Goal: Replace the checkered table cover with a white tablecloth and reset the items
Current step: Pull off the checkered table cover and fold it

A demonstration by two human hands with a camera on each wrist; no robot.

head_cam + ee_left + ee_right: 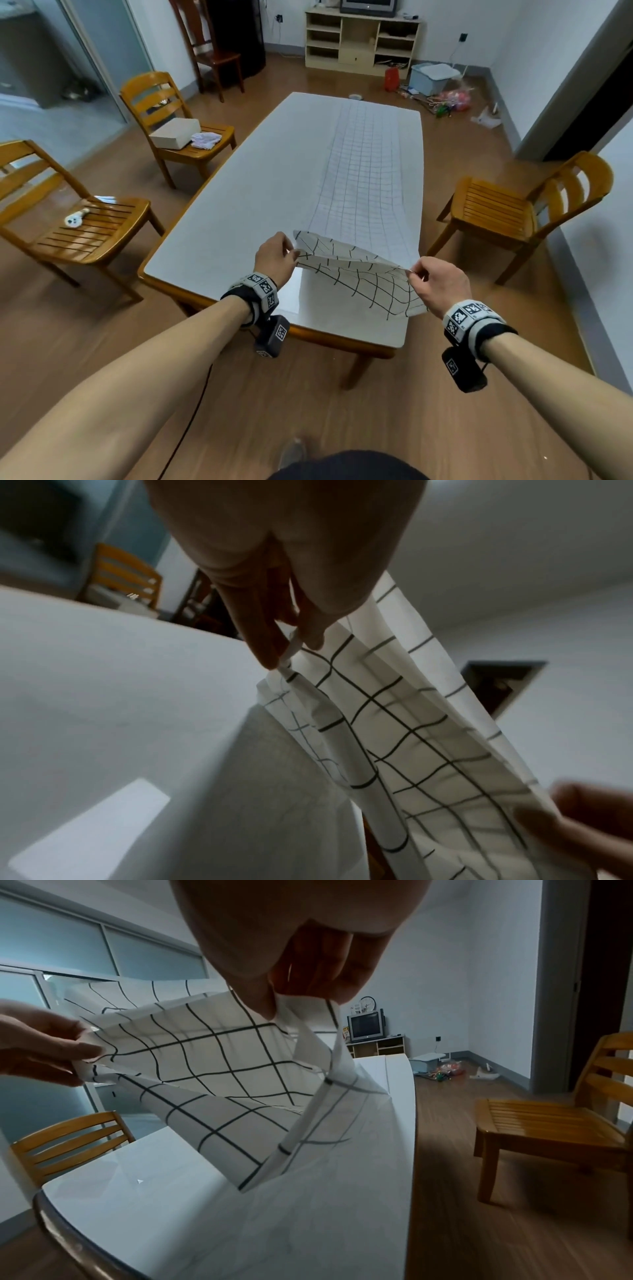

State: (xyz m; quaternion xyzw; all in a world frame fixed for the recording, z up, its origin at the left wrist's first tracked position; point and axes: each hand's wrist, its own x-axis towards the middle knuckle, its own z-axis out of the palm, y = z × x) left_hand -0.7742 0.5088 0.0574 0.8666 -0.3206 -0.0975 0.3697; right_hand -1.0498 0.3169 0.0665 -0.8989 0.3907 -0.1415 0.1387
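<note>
The checkered cover [368,171] lies in a long strip down the right half of the desk [239,192], already doubled over so that its grid shows only faintly through the upper layer. Its near end is lifted clear of the surface and held taut between my two hands. My left hand [275,255] pinches the left corner between thumb and fingertips; my right hand [436,282] pinches the right corner in the same manner. I judge that the two corners are held apart and raised so the strip can be folded away from me in one even pass, without dragging or creasing.

The remainder of the desk surface is bare white and glossy. I cannot tell from these views whether the white tablecloth is yet in the room; a white box [175,133] and a small white bundle [206,139] sit on the seat of the chair [171,116] to the left, and the bundle may be it.

The head view alone shows the whole strip and its alignment with the desk's right edge. The left wrist view shows what the head view does not: the corner is a thin tab caught between the fingertips [270,653], with several layers hanging below. The right wrist view shows the dark grid clearly on the lifted face, and the sag of the cloth between the two grips.
</note>
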